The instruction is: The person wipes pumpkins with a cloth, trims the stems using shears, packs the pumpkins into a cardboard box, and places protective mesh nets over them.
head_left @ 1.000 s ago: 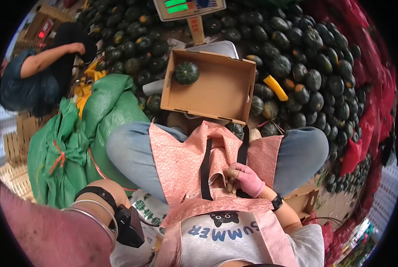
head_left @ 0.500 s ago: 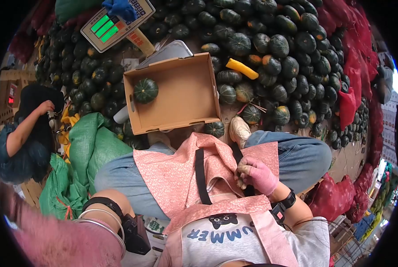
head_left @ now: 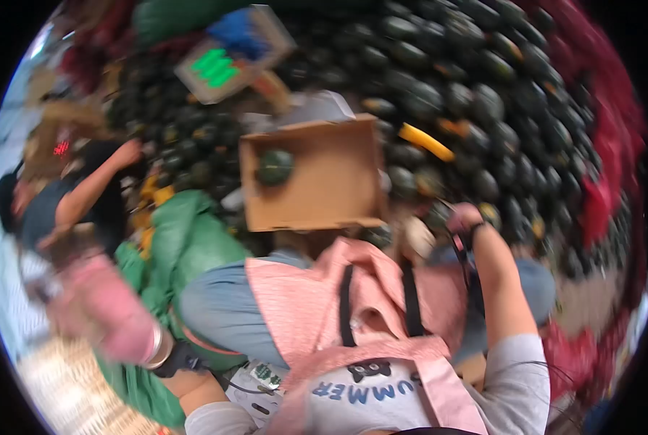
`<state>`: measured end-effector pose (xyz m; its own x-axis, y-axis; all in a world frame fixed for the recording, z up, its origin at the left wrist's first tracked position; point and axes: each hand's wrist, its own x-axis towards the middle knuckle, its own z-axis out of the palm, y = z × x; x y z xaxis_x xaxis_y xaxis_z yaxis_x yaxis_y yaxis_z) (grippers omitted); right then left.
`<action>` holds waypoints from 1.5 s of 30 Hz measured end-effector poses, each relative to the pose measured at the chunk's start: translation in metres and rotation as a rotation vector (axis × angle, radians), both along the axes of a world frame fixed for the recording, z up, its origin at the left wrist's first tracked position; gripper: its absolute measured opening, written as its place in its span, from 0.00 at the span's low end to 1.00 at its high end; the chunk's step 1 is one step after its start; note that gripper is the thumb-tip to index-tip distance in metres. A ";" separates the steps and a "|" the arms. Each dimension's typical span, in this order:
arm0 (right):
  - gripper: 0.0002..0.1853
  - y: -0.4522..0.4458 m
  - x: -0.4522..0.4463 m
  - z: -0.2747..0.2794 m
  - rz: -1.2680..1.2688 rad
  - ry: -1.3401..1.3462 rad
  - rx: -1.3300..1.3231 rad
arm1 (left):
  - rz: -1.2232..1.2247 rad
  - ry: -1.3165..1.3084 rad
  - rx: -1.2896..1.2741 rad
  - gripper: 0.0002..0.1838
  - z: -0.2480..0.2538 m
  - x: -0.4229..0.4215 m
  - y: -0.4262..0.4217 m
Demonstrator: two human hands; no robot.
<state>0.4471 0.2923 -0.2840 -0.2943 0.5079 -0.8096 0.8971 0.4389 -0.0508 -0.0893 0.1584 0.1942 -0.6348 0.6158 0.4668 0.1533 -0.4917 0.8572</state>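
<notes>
My left hand (head_left: pixel 96 290), in a pink glove with a metal bangle at the wrist, is raised at the left, its fingers smeared by motion. At the right, my right hand (head_left: pixel 465 217), also pink-gloved, reaches over my knee beside a dark green squash (head_left: pixel 438 216). Blur hides its fingers, and I cannot tell whether they touch the squash. An open cardboard box (head_left: pixel 331 174) rests on a scale platform (head_left: pixel 320 107) in front of me. One green squash (head_left: pixel 274 167) lies in the box's left part.
A large pile of dark squashes (head_left: pixel 487 105) spreads beyond the box, with a yellow object (head_left: pixel 425 141) on it. The scale display (head_left: pixel 215 69) stands behind. Green sacks (head_left: pixel 193 232) lie at the left, near another person (head_left: pixel 85 188). Red netting (head_left: pixel 603 145) borders the right.
My right hand has moved from my lap out to the squash beyond my right knee. My left hand has swung forward from near the lower left. The view has turned.
</notes>
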 end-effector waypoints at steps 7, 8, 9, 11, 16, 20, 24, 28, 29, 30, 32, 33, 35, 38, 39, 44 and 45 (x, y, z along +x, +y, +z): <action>0.41 -0.033 -0.048 0.001 -0.998 0.055 0.036 | 0.783 0.548 -0.819 0.31 -0.067 -0.062 -0.146; 0.44 -0.033 -0.062 0.014 -1.086 -0.010 0.096 | 0.822 0.520 -0.836 0.32 -0.085 -0.068 -0.166; 0.48 -0.034 -0.071 0.021 -1.149 -0.050 0.132 | 0.913 0.428 -0.939 0.36 -0.096 -0.062 -0.176; 0.56 -0.036 -0.076 0.030 -1.227 -0.058 0.194 | 0.939 0.387 -0.942 0.38 -0.128 -0.059 -0.190; 0.47 -0.013 -0.074 0.027 -1.300 -0.088 0.021 | 0.903 0.215 -0.918 0.37 -0.170 -0.056 -0.186; 0.53 -0.023 -0.048 0.013 -1.115 0.025 0.009 | 0.890 0.198 -0.924 0.36 -0.170 -0.058 -0.189; 0.50 -0.028 -0.024 0.002 -1.088 0.069 0.094 | 0.866 0.219 -0.975 0.33 -0.168 -0.059 -0.188; 0.47 -0.020 -0.010 -0.003 -1.081 0.073 0.152 | 0.836 0.220 -0.966 0.33 -0.166 -0.057 -0.189; 0.47 -0.020 -0.007 -0.004 -1.081 0.076 0.163 | 0.825 0.230 -0.953 0.33 -0.167 -0.058 -0.189; 0.46 -0.019 -0.005 -0.003 -1.078 0.078 0.175 | 0.822 0.213 -0.959 0.33 -0.166 -0.058 -0.187; 0.45 -0.021 -0.002 -0.001 -1.078 0.093 0.204 | 0.806 0.181 -0.963 0.33 -0.162 -0.055 -0.181; 0.44 -0.025 -0.001 -0.001 -1.071 0.117 0.216 | 0.792 0.172 -0.959 0.33 -0.161 -0.056 -0.178; 0.42 -0.026 0.004 0.001 -1.048 0.168 0.251 | 0.779 0.150 -0.954 0.33 -0.160 -0.055 -0.177; 0.37 -0.013 0.009 0.001 -0.907 -0.054 0.258 | 0.770 0.126 -0.959 0.34 -0.159 -0.054 -0.174; 0.31 -0.011 0.055 -0.063 -0.887 -0.075 0.218 | 0.777 0.138 -0.962 0.33 -0.158 -0.054 -0.175; 0.17 0.041 0.055 -0.013 -0.407 0.122 0.238 | 0.766 0.115 -0.951 0.31 -0.159 -0.053 -0.171; 0.17 0.052 0.036 0.030 -0.327 0.001 0.220 | 0.713 0.096 -0.897 0.31 -0.159 -0.052 -0.168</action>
